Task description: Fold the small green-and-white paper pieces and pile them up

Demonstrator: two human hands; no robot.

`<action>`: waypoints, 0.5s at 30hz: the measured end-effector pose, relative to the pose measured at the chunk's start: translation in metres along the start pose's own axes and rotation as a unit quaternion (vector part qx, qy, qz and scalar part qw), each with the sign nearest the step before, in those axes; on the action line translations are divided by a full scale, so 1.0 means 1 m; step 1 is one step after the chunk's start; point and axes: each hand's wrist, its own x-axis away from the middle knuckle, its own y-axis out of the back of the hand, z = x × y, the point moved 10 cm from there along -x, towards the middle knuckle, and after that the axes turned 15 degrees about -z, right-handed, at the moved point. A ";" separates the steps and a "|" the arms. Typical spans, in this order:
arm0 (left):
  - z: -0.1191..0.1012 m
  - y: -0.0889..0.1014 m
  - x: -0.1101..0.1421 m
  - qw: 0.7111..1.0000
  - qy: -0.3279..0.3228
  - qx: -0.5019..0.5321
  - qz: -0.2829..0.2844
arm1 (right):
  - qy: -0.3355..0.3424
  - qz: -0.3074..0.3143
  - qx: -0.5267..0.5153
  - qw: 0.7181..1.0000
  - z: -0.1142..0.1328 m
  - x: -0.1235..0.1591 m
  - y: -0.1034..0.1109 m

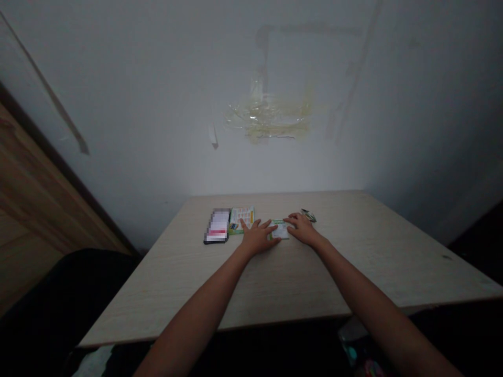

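On the table lies a small white and green printed card or packet (280, 230), too small to read. My left hand (257, 238) is spread over its left side, fingers apart, with the thumb along its near edge. From the right, my right hand (302, 229) touches or hovers at its other edge, fingers loosely spread. A printed leaflet or booklet (245, 214) with a green border lies flat just beyond my left fingers, which cover part of it. Beside it on the left is a phone (217, 226) in a dark case, its screen blurred out.
A small crumpled or folded green and white piece (309, 214) lies behind my right hand. The pale wooden table (188, 293) meets a grey wall (157, 131) at the back. Peeling clear tape (271, 118) clings to the wall. Wooden panelling (27, 204) stands at the left.
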 end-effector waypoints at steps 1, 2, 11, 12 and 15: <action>0.000 0.000 0.000 1.000 0.000 0.002 0.000 | 0.002 0.001 0.006 1.000 0.001 0.000 0.000; 0.000 0.001 0.000 1.000 0.000 0.003 0.000 | 0.002 0.003 0.013 1.000 0.002 0.000 0.000; 0.001 0.001 0.001 1.000 0.004 0.006 -0.008 | 0.007 -0.001 0.017 1.000 0.003 0.002 0.000; 0.001 0.001 0.001 1.000 0.005 0.006 -0.009 | 0.010 -0.006 0.009 1.000 0.002 0.002 0.001; 0.001 0.001 0.001 1.000 0.004 0.008 -0.009 | 0.017 -0.023 -0.014 0.999 0.003 0.002 0.004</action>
